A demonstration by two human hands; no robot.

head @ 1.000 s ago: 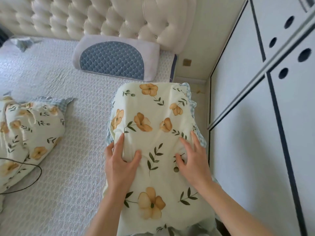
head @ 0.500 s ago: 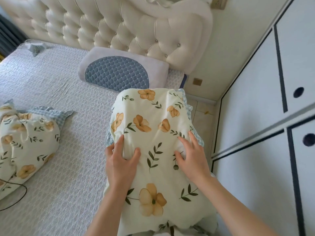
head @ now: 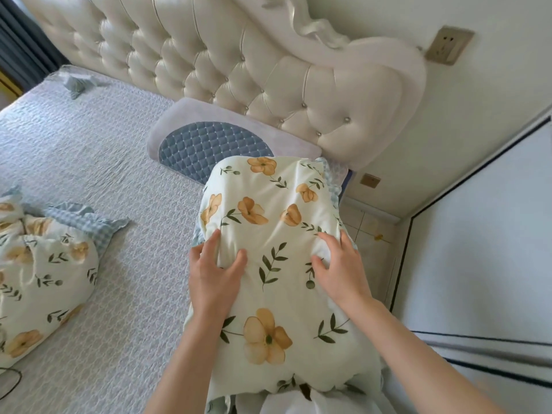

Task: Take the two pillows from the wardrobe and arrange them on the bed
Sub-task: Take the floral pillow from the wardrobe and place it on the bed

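A cream pillow with orange flowers and green leaves (head: 271,222) is held out in front of me, over the right side of the bed (head: 89,162). My left hand (head: 213,271) grips its left part, fingers pinching the cloth. My right hand (head: 340,270) grips its right part the same way. The pillow's far end reaches toward the headboard. A second pillow of the same print (head: 41,270) lies on the bed at the left, with a blue checked frill.
A lilac pillow with a blue quilted panel (head: 209,144) lies against the tufted cream headboard (head: 239,67). White wardrobe doors (head: 484,249) stand close on the right, with a narrow strip of floor (head: 370,234) between. A black cable (head: 12,380) lies at the bed's lower left.
The floral pillow and both hands have moved forward toward the headboard, and the view has tilted up. My grip on the pillow is unchanged.
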